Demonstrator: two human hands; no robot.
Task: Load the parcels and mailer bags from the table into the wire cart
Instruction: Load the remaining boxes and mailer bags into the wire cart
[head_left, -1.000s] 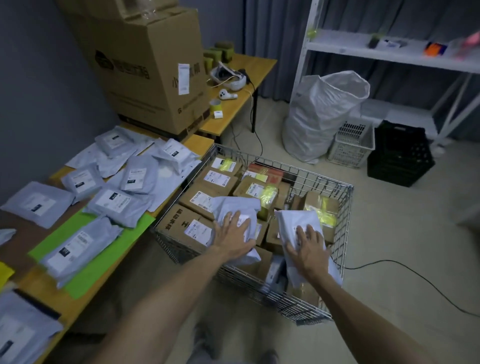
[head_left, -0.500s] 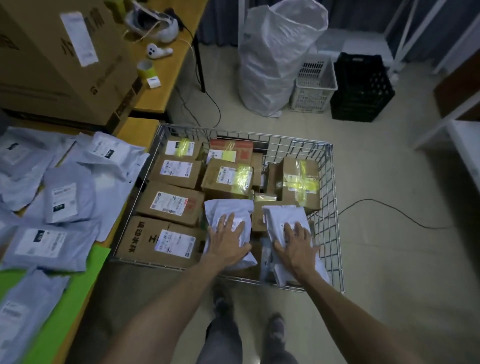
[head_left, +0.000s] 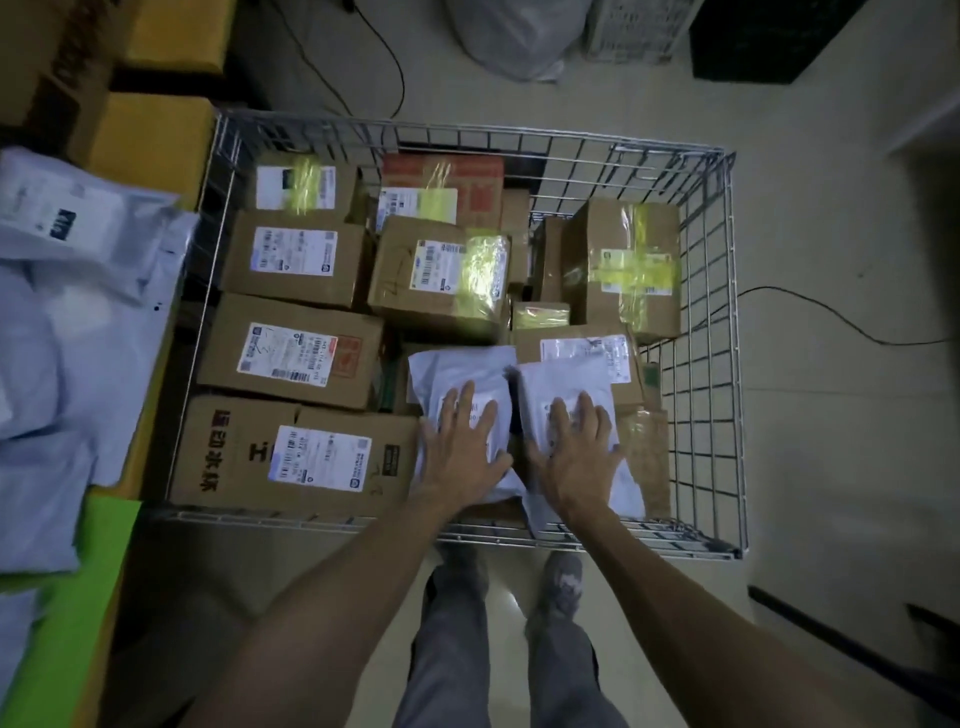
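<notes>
Bags lay on the table. In the cart, by its near edge, my left hand stayed flat, fingers spread, on the left bag; my right hand likewise pressed the right bag, now closer beside it.

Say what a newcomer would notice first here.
The wire cart fills the middle, packed with labelled cardboard parcels, some bound in yellow tape. Near its front edge, the left hand lies flat on the left mailer bag and the right hand on the right mailer bag, both atop the parcels. More mailer bags lie heaped on the table at far left.
</notes>
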